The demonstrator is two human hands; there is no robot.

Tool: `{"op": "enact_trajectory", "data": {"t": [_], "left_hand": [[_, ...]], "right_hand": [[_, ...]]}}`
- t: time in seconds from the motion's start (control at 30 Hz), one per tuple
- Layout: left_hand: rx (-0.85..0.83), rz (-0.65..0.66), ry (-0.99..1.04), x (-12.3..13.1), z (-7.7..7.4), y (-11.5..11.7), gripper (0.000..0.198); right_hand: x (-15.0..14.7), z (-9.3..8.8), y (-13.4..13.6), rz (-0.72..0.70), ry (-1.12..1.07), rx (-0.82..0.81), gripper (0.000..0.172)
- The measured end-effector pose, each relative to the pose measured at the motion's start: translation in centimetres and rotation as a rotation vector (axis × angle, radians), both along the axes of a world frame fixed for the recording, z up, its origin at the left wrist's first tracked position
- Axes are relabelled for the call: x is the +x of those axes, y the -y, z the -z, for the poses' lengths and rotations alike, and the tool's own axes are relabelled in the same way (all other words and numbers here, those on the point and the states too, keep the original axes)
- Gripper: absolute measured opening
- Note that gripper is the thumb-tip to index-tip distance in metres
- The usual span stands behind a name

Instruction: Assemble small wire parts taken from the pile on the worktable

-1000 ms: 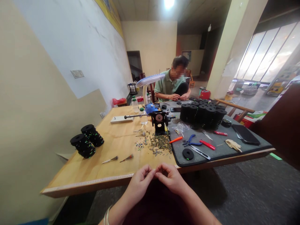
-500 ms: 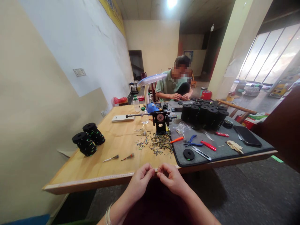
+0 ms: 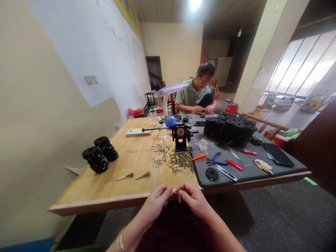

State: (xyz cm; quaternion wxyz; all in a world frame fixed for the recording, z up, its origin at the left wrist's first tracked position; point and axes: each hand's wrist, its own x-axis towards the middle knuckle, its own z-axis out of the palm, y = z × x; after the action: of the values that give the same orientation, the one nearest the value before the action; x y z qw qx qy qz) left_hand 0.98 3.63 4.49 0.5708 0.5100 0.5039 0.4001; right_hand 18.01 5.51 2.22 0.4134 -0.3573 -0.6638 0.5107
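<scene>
My left hand (image 3: 160, 194) and my right hand (image 3: 192, 196) face each other at the table's front edge, fingertips close together. Both are closed in a pinch; whatever lies between the fingers is too small to make out. Just beyond them, a pile of small dark-and-yellow striped pieces (image 3: 181, 160) is spread on the wood, with tiny coloured bits (image 3: 158, 161) to its left. Behind the pile stands a small black machine with a dial (image 3: 180, 134) and a long rod pointing left. A black foam spool (image 3: 211, 174) lies flat on the grey mat (image 3: 202, 178), right of my hands.
Two stacks of black spools (image 3: 96, 160) stand at the left, near two small brushes (image 3: 143, 175). On the mat are blue pliers (image 3: 217, 159), thread snips (image 3: 226, 172), a red-handled tool (image 3: 234, 164) and many spools (image 3: 229, 129). A co-worker (image 3: 195, 94) sits across, behind a lamp (image 3: 168, 94).
My fingers have shifted very slightly, still pinched close together. The whole view has moved a little; the things on the table stay where they were.
</scene>
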Motion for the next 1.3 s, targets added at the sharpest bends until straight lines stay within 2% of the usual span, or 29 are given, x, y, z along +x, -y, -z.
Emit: {"op": "enact_trajectory", "data": {"t": [0.13,0.23,0.33,0.43,0.57,0.67,0.77,0.83,0.9,1.0,1.1,1.3], "left_hand": [[-0.070,0.011,0.063,-0.1,0.2,-0.1,0.042],[-0.030,-0.015,-0.008,-0.2,0.6,-0.5,0.042],[0.166,-0.083,-0.219,-0.6,1.4,-1.2,0.038],[0.335,-0.115,-0.502,-1.1,2.3,-2.1,0.031],[0.415,-0.079,-0.872,-1.8,3.2,-3.0,0.026],[0.431,-0.058,-1.009,-2.1,3.6,-3.3,0.026],[0.436,-0.050,-1.042,-2.2,3.5,-3.2,0.026],[0.434,-0.056,-1.040,-2.2,3.3,-2.9,0.026],[0.445,-0.066,-1.023,-2.2,3.1,-2.7,0.025],[0.488,-0.082,-0.974,-2.4,3.1,-2.2,0.022],[0.534,-0.125,-0.925,-2.8,3.2,-1.6,0.019],[0.662,-0.249,-0.752,-4.1,1.9,-0.1,0.018]], "right_hand": [[-0.1,0.5,-0.2,-0.023,-0.062,-0.068,0.025],[-0.3,0.8,-0.4,-0.024,-0.060,-0.056,0.023],[-0.4,1.1,-0.9,0.029,0.015,0.029,0.018],[-0.6,1.6,-1.6,0.121,0.204,0.159,0.015],[-1.1,1.8,-2.0,0.223,0.511,0.371,0.014],[-0.6,1.2,-1.8,0.285,0.622,0.467,0.014],[1.7,0.3,-1.6,0.427,0.711,0.570,0.015],[4.0,-0.1,-1.8,0.580,0.763,0.602,0.018],[6.4,-0.1,-2.2,0.752,0.834,0.585,0.021],[8.8,0.4,-2.5,0.893,0.958,0.508,0.025],[9.6,1.1,-2.7,0.924,0.989,0.417,0.028],[10.2,2.0,-3.7,0.843,0.761,0.330,0.029]]}}
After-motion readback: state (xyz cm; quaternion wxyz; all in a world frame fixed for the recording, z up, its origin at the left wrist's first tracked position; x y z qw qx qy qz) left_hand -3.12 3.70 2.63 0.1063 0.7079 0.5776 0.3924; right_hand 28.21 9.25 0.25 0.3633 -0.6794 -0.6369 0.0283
